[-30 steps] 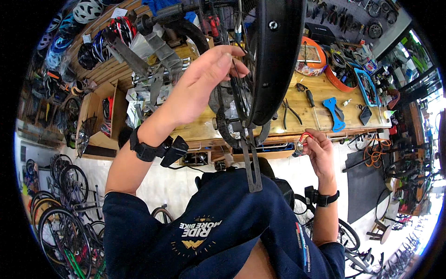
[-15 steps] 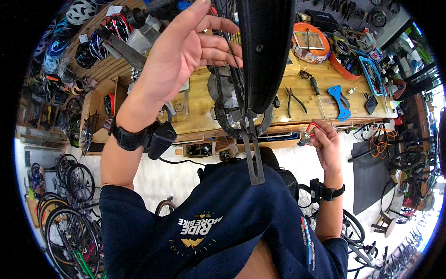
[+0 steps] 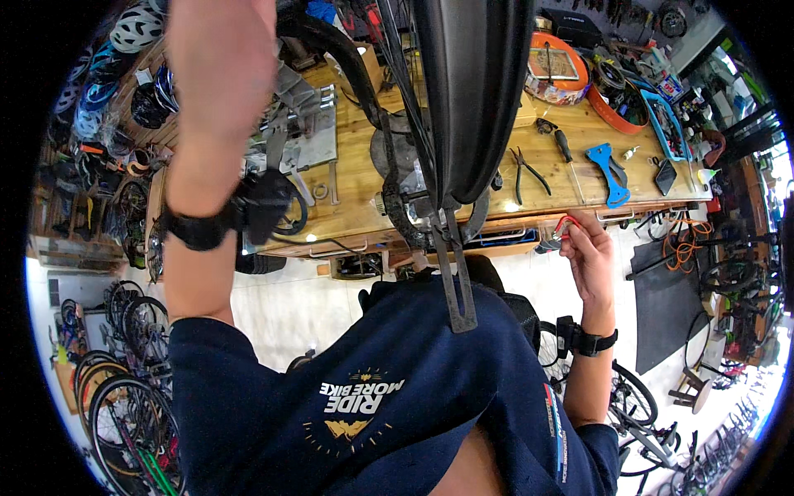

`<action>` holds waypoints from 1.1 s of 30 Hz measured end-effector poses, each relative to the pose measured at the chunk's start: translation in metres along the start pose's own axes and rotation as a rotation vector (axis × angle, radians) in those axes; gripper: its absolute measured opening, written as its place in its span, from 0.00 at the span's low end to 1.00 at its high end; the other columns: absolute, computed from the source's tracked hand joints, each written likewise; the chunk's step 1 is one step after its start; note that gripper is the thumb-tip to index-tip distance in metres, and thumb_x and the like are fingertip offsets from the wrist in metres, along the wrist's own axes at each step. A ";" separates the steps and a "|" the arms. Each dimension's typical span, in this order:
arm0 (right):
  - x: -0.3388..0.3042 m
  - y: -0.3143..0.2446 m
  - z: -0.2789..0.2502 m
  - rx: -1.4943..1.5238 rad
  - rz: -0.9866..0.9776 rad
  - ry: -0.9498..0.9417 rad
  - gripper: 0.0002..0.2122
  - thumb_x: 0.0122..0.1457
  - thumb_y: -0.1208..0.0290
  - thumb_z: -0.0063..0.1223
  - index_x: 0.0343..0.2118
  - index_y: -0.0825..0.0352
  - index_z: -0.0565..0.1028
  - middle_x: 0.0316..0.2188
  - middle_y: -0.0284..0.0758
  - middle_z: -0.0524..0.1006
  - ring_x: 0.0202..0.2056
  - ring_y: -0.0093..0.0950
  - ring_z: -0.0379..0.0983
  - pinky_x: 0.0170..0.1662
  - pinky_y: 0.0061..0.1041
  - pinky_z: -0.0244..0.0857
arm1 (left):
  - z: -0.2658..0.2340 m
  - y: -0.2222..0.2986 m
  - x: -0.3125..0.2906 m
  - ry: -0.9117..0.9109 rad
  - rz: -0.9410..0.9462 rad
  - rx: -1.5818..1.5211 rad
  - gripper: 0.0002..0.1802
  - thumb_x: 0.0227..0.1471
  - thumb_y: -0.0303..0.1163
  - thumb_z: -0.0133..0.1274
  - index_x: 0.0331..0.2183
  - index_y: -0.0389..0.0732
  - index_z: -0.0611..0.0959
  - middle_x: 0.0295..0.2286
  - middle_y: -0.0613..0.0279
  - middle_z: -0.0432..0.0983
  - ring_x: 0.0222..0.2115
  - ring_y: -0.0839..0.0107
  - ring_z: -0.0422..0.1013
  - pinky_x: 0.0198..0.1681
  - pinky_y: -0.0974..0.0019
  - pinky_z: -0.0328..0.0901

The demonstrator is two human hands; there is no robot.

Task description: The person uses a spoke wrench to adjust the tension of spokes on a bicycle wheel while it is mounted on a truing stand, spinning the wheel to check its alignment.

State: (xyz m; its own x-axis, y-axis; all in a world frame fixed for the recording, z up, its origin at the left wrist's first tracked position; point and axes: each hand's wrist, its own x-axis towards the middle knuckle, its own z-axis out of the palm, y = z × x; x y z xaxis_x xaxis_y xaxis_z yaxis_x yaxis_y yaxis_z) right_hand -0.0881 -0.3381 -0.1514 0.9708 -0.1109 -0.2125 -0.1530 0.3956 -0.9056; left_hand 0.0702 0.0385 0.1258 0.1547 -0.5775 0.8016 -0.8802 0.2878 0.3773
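Observation:
A bicycle wheel with a black tire (image 3: pixel 484 99) stands upright in a dark metal truing stand (image 3: pixel 400 217) on the bench. A slotted flat metal bar (image 3: pixel 460 289) sticks out from the stand toward me. My left hand (image 3: pixel 222 70) is raised left of the wheel, apart from it. It is smeared by motion, and its fingers are hidden. My right hand (image 3: pixel 590 252) is closed on a small red-handled spoke wrench (image 3: pixel 566 225), just off the bench's front edge, right of the wheel.
On the wooden bench (image 3: pixel 463 178) right of the wheel lie pliers (image 3: pixel 526 175), a screwdriver (image 3: pixel 564 150) and a blue tool (image 3: pixel 609 175). An orange round tin (image 3: pixel 556 70) and a blue tray (image 3: pixel 664 124) stand farther back. Wrenches (image 3: pixel 333 182) lie at the left.
My left hand has moved left and up, away from the wheel's spokes. The right hand keeps the spoke wrench in about the same place. The view has shifted slightly.

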 end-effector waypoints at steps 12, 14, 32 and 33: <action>0.000 -0.004 0.003 -0.045 0.025 -0.031 0.16 0.63 0.78 0.49 0.52 0.77 0.69 0.33 0.35 0.78 0.26 0.18 0.75 0.32 0.15 0.72 | 0.034 -0.004 -0.042 0.235 -0.414 -0.063 0.24 0.64 0.42 0.41 0.51 0.33 0.70 0.47 0.54 0.71 0.50 0.67 0.68 0.52 0.65 0.63; 0.002 -0.002 0.007 -0.037 0.032 -0.045 0.16 0.63 0.78 0.50 0.52 0.76 0.69 0.33 0.35 0.78 0.27 0.18 0.75 0.32 0.16 0.72 | 0.032 -0.002 -0.042 0.272 -0.419 -0.057 0.24 0.64 0.42 0.42 0.52 0.33 0.70 0.48 0.55 0.70 0.50 0.67 0.68 0.52 0.65 0.64; -0.001 0.009 0.013 -0.035 0.075 -0.039 0.15 0.62 0.77 0.52 0.51 0.76 0.70 0.33 0.35 0.79 0.26 0.18 0.74 0.32 0.16 0.73 | 0.076 -0.043 -0.134 -0.018 -0.758 0.195 0.28 0.63 0.48 0.44 0.56 0.36 0.67 0.50 0.53 0.69 0.53 0.64 0.65 0.56 0.64 0.59; -0.001 0.008 0.015 -0.037 0.080 -0.042 0.15 0.62 0.77 0.52 0.50 0.76 0.70 0.33 0.34 0.79 0.26 0.18 0.74 0.32 0.17 0.73 | 0.074 -0.050 -0.139 0.003 -0.810 0.158 0.29 0.63 0.49 0.44 0.56 0.36 0.66 0.51 0.53 0.68 0.54 0.64 0.65 0.57 0.64 0.58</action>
State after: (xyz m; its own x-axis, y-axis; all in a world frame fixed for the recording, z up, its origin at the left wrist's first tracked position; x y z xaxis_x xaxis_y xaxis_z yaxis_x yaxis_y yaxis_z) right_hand -0.0879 -0.3213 -0.1531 0.9620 -0.0411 -0.2701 -0.2368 0.3672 -0.8995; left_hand 0.0596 0.0476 -0.0387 0.7696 -0.5578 0.3108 -0.5483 -0.3279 0.7693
